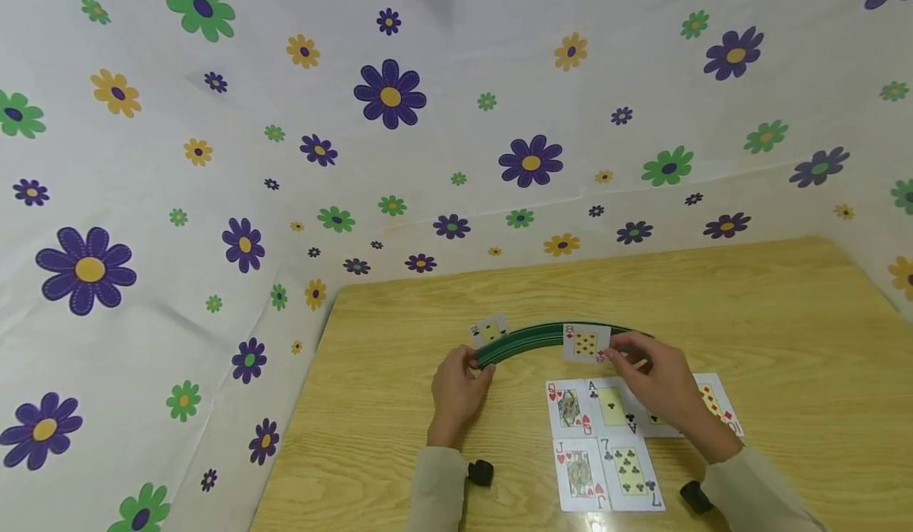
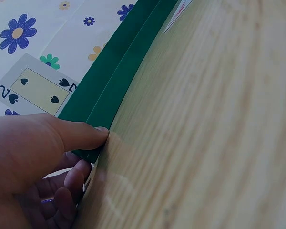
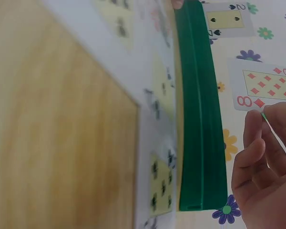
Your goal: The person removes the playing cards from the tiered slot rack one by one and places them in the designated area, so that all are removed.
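Observation:
A curved green card holder (image 1: pixel 531 337) stands on the wooden table. Its left end is pinched by my left hand (image 1: pixel 456 389), with the thumb (image 2: pixel 86 136) on the near side. Beside that hand, a two of spades (image 1: pixel 490 330) stands upright in the holder. My right hand (image 1: pixel 659 377) pinches an eight of diamonds (image 1: pixel 586 343) by its lower right corner. The card is upright and overlaps the holder's right half in the head view; its face also shows in the right wrist view (image 3: pixel 267 86).
Face-up cards lie in two rows nearer me: queen of hearts (image 1: pixel 568 409), ace of clubs (image 1: pixel 610 405), jack of hearts (image 1: pixel 579 475), seven of clubs (image 1: pixel 631 472) and a ten of diamonds (image 1: pixel 723 401). My right hand partly covers another card. Flowered cloth (image 1: pixel 456 199) hangs behind the table.

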Demonstrator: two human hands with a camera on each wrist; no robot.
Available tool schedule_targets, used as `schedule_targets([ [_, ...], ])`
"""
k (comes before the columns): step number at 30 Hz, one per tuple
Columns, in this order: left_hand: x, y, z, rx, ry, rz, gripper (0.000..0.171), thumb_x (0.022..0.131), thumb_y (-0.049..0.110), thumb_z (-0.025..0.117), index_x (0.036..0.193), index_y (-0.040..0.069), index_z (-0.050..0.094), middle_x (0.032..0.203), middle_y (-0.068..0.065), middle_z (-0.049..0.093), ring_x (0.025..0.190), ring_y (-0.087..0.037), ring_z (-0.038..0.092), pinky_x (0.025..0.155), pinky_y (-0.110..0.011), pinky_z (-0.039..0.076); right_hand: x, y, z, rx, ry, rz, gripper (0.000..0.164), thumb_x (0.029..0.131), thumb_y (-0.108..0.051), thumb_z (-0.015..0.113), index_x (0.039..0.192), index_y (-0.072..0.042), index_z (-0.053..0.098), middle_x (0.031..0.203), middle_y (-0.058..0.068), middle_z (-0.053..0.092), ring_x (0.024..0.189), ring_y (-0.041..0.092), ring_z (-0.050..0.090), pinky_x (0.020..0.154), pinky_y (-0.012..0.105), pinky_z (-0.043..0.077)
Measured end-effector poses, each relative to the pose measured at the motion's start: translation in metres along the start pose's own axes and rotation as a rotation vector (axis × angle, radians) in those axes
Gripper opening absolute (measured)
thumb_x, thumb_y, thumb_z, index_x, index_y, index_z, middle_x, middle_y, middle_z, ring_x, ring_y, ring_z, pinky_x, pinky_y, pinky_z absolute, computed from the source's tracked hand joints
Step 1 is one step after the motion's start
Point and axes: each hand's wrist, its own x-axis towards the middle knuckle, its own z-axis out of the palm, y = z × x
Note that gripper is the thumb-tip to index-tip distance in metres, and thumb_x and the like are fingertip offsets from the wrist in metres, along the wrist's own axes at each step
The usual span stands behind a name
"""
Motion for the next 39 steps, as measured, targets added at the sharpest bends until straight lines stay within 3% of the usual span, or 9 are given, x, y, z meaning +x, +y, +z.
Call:
schedule_targets([
  [9,-0.001,0.0,0.0,-0.003,0.0,-0.005,0.021,0.096,0.025,0.084,0.105,0.011,0.072,0.096,-0.001,0.07,0.073,-0.005,0.054,0.067,-0.025,0.04,-0.022,0.011,-0.016,-0.023,-0.008,0.068,0.013,0.1,-0.005,0.078,0.112,-0.007,0.078,0.104,0.011,0.081,0.08,-0.007,0.062,0.066,0.022,0.056],
  [18,-0.001,0.0,0.0,0.0,-0.002,-0.01,0.022,0.096,0.026,0.084,0.107,0.01,0.072,0.096,-0.001,0.071,0.075,-0.006,0.056,0.068,-0.025,0.042,-0.035,0.018,-0.038,-0.057,-0.003,0.073,0.014,0.098,-0.001,0.078,0.111,-0.006,0.077,0.101,0.013,0.081,0.079,-0.009,0.061,0.066,0.02,0.055],
  [26,0.0,0.0,0.0,-0.002,0.002,-0.012,0.021,0.096,0.026,0.084,0.107,0.011,0.072,0.096,-0.001,0.071,0.075,-0.006,0.057,0.069,-0.026,0.042,-0.049,0.018,-0.045,-0.056,-0.033,0.17,0.013,0.099,-0.005,0.078,0.112,-0.006,0.077,0.099,0.009,0.081,0.079,-0.009,0.061,0.065,0.021,0.054],
  [39,0.001,-0.001,0.0,0.008,-0.011,-0.018,0.023,0.097,0.026,0.084,0.108,0.01,0.072,0.097,-0.001,0.071,0.077,-0.007,0.059,0.069,-0.026,0.043,-0.069,0.029,-0.06,-0.107,-0.061,0.213,0.015,0.098,-0.005,0.079,0.113,-0.005,0.079,0.098,0.007,0.082,0.078,-0.009,0.059,0.065,0.019,0.051],
])
